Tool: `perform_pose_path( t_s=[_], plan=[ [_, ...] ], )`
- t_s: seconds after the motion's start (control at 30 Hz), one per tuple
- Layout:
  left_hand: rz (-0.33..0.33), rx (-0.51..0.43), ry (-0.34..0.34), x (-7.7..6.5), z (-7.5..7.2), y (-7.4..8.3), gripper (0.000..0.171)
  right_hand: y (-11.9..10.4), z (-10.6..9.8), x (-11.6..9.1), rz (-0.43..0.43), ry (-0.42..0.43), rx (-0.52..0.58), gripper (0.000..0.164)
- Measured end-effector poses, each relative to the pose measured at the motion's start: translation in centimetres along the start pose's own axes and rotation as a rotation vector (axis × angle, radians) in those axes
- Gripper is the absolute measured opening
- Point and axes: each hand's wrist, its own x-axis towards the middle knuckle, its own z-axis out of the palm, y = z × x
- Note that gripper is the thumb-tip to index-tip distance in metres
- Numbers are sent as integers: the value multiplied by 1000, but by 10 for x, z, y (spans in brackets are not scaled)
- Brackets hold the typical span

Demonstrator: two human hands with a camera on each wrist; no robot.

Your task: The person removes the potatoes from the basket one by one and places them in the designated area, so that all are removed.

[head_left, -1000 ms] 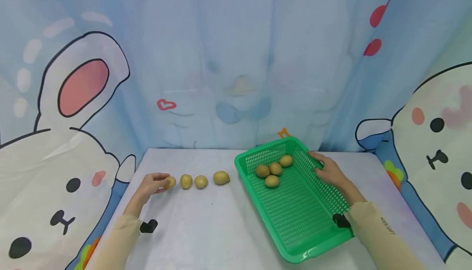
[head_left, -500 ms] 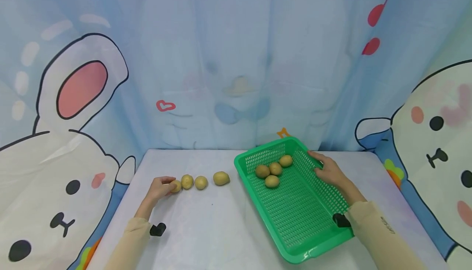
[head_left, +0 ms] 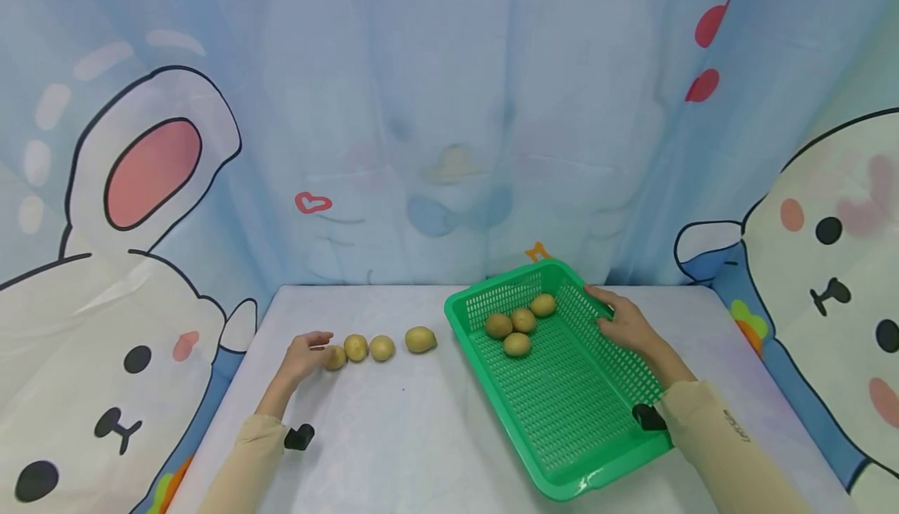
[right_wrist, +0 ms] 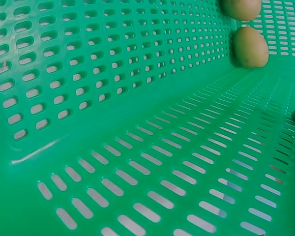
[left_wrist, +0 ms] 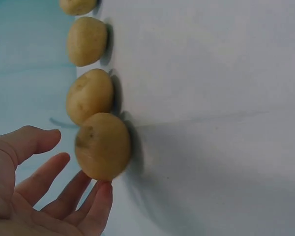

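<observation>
Several yellowish potatoes lie in a row on the white cloth. My left hand (head_left: 305, 358) is at the leftmost potato (head_left: 336, 358), which sits right against its neighbour (head_left: 356, 348). In the left wrist view, the thumb (left_wrist: 42, 140) stands apart from that end potato (left_wrist: 103, 147), while a lower fingertip (left_wrist: 106, 189) is right at its underside. My right hand (head_left: 628, 327) grips the right-hand rim of a green perforated plastic basket (head_left: 562, 412). Several potatoes, one of them browner (head_left: 499, 326), sit in its far left part.
Two more potatoes of the row, a round one (head_left: 382, 349) and a larger one (head_left: 421, 339), lie between the left hand and the basket. A blue cartoon-print curtain (head_left: 449, 108) hangs behind the table's far edge.
My left hand has brought the end potato rightward up against the row, and its fingers have since loosened from it. The right hand and basket stay in place.
</observation>
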Motion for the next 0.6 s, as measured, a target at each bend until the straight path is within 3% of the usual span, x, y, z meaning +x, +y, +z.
perform_pose_path(
  t_s=[0.27,0.6],
  plan=[
    [95,35,51,10,1,16,39,3,1,1,-6,3,-4,63],
    [89,-3,-9,20,7,44,47,3,1,0,-4,5,-10,62]
  ],
)
